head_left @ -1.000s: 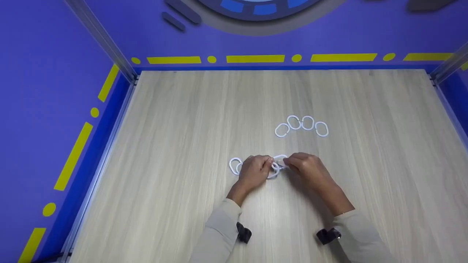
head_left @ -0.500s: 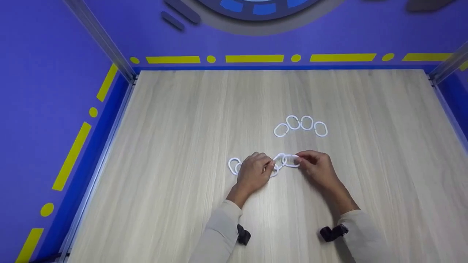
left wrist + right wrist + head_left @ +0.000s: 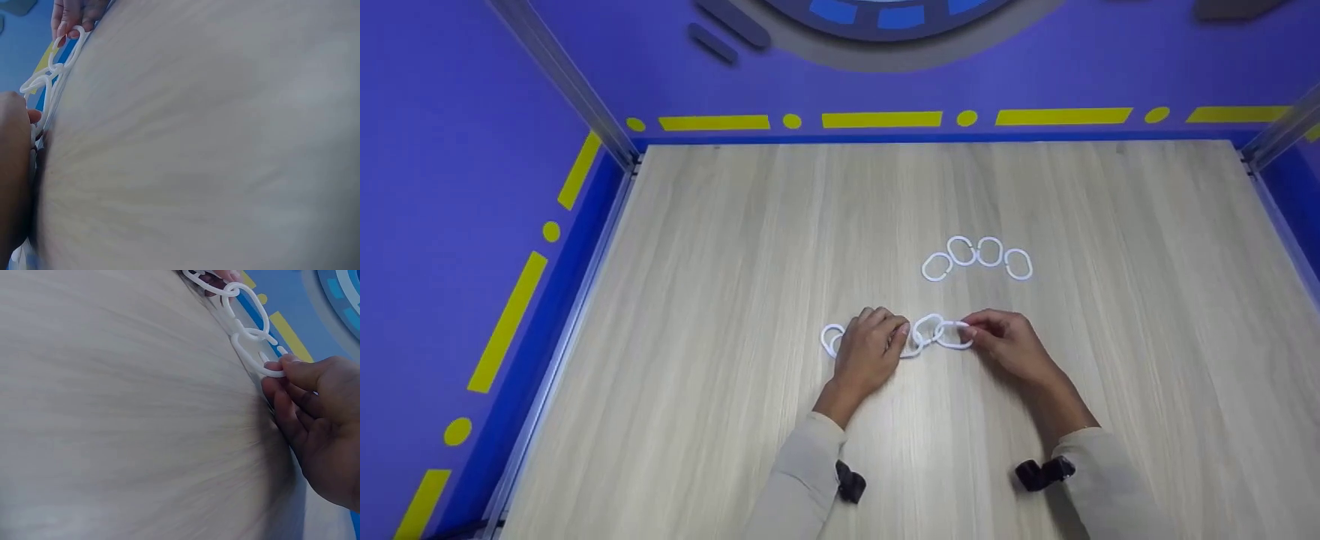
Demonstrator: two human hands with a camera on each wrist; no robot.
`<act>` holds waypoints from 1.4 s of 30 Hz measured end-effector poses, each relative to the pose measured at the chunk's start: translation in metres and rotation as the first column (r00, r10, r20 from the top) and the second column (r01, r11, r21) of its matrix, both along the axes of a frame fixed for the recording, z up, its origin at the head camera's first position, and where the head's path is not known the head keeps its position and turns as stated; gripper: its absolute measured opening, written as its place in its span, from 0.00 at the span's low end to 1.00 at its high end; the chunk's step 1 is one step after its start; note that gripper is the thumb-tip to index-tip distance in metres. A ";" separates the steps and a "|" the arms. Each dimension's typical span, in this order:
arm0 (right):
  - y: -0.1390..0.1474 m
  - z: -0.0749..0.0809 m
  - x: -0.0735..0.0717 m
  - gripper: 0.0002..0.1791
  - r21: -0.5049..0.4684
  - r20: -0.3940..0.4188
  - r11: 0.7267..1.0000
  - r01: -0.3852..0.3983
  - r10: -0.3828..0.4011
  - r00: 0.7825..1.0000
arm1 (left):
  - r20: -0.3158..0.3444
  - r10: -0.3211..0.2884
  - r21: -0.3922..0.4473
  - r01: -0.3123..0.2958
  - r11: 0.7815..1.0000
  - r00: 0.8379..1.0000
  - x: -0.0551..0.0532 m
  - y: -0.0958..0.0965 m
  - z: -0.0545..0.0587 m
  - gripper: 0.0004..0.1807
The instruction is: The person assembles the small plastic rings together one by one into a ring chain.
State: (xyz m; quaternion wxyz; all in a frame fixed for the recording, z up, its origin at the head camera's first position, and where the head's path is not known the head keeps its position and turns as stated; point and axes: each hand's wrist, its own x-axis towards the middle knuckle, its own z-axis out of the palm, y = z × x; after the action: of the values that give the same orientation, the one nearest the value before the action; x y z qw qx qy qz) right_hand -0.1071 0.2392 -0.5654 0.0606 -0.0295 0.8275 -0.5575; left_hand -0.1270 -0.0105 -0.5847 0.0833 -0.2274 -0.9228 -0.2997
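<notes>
A chain of white oval plastic rings (image 3: 916, 331) lies across the table in front of me, its links hooked through one another. My right hand (image 3: 1011, 346) pinches the ring at the right end (image 3: 251, 367) between thumb and fingertips, and that ring is tilted up in the right wrist view. Over the left part of the chain is my left hand (image 3: 870, 349), fingers bent, thumb against a link; the links beneath it are hidden. The left end ring (image 3: 824, 339) sticks out past the left hand.
Several loose white rings (image 3: 937, 280), each with a small gap, lie in an arc farther back on the wooden table (image 3: 750, 247). A blue wall (image 3: 885, 90) with yellow marks stands behind, another wall (image 3: 442, 187) at the left.
The right hand has drawn the end ring to the right, showing it hooked to its neighbour. Lately the left hand and the chain have shifted slightly left. The loose rings stay put.
</notes>
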 end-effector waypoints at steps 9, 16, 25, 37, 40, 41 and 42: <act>0.000 -0.003 0.000 0.09 -0.006 0.013 1.000 -0.003 0.003 1.000 | -0.029 0.031 -0.046 -0.032 0.998 0.999 0.002 0.001 0.003 0.17; 0.001 -0.004 0.000 0.11 -0.077 0.037 0.997 0.028 -0.025 0.999 | -0.147 0.059 -0.111 -0.075 0.991 0.987 0.008 0.010 0.010 0.16; 0.000 -0.003 -0.001 0.11 -0.150 0.019 0.989 0.011 -0.008 1.000 | -0.178 0.038 -0.184 -0.071 0.980 0.983 0.020 0.045 0.022 0.31; 0.002 -0.004 -0.001 0.12 -0.175 0.068 0.985 0.009 0.003 0.998 | -0.090 -0.028 -0.193 0.010 0.981 0.996 0.024 0.050 0.002 0.28; 0.003 -0.003 -0.001 0.12 -0.154 0.078 0.988 0.024 -0.012 0.997 | -0.114 -0.063 -0.209 0.038 0.977 0.991 0.023 0.047 0.001 0.26; 0.003 -0.003 -0.001 0.12 -0.148 0.081 0.989 0.025 -0.013 0.997 | -0.122 -0.070 -0.219 0.042 0.975 0.990 0.023 0.047 0.001 0.25; 0.003 -0.002 -0.001 0.12 -0.146 0.087 0.989 0.029 -0.016 0.996 | -0.130 -0.076 -0.233 0.044 0.971 0.989 0.023 0.046 0.000 0.25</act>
State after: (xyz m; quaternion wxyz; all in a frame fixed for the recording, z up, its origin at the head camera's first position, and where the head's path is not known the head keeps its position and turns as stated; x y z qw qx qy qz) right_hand -0.1082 0.2421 -0.5676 0.0876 -0.0007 0.7810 -0.6183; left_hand -0.1043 0.0357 -0.5842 0.1107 -0.2834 -0.9360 -0.1769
